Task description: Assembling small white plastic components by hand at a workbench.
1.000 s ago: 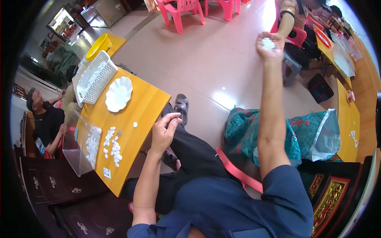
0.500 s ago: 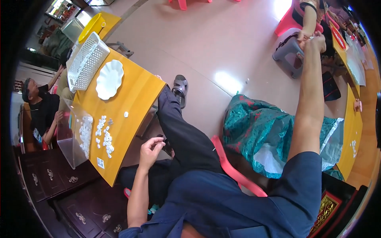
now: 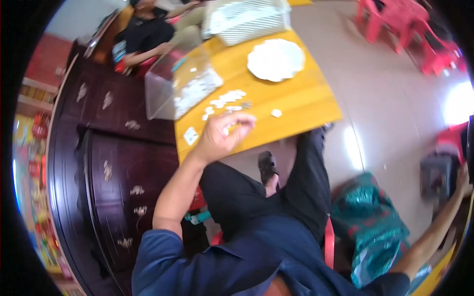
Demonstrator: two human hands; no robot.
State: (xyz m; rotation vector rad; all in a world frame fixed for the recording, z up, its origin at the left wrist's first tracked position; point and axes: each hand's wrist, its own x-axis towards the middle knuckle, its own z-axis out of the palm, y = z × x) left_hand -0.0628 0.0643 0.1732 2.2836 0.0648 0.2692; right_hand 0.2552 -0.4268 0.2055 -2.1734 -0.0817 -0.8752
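My left hand [image 3: 223, 138] hovers over the near edge of the yellow wooden table, thumb and forefinger apart and curved. Just beyond it lie small white pieces [image 3: 230, 96] in a loose group, some hidden behind my fingers. A small greyish metal-looking bit [image 3: 247, 105] lies beside them. One white piece [image 3: 276, 113] sits apart to the right. Behind the group, a clear plastic bin [image 3: 160, 93] is tipped toward the table, with many white pieces in it. Far to the right, my right hand [image 3: 464, 180] is stretched out at the picture's edge, blurred, its fingers unclear.
A scalloped white plate [image 3: 275, 60] and a white perforated basket [image 3: 252, 22] stand on the table [image 3: 316, 93]. Dark drawers [image 3: 131, 167] flank it on the left. A shiny green bag [image 3: 370, 212] rests on the floor at right. A seated person [image 3: 148, 34] is across the table.
The view has swung left toward the table. My left hand has moved from beside my leg to over the table edge. My right arm remains stretched out to the right.
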